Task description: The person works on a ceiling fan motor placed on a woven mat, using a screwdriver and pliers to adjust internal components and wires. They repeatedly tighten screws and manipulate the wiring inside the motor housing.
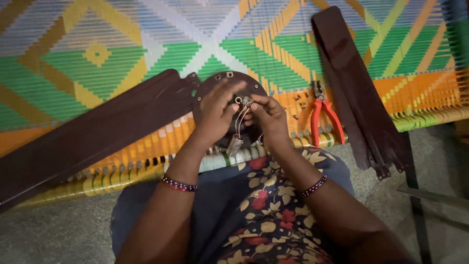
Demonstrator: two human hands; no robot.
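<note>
A dark brown ceiling fan motor hub (207,88) lies on a woven cot, with one long brown blade (93,132) still attached and reaching left. My left hand (215,110) rests on the hub, fingers spread over its centre. My right hand (268,115) pinches a small metal part with thin wires (245,101) just above the hub. The wires run down to a small silver cylinder (234,145), a capacitor, hanging at the hub's near edge.
Red-handled pliers (323,115) lie to the right of the hub, with several small screws (299,103) scattered nearby. Loose brown fan blades (356,83) are stacked further right. The colourful woven cot (122,44) fills the background; grey floor (49,234) is below.
</note>
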